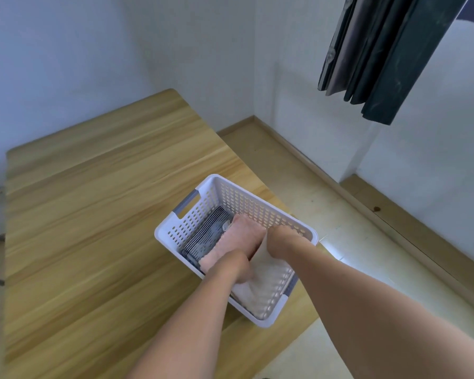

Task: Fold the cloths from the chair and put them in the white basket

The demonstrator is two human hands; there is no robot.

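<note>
Both hands (238,265) inside white basket (225,191)

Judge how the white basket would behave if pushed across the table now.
The white basket looks like thin perforated plastic, so probably light and apt to slide easily on the smooth wooden table. It sits near the table's right edge, so a rightward push might tip it off.

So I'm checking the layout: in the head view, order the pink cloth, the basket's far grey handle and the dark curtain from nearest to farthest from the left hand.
1. Pink cloth: touching the left hand, inside the basket.
2. Grey handle: far-left end of the basket.
3. Dark curtain: hanging at upper right.
</note>
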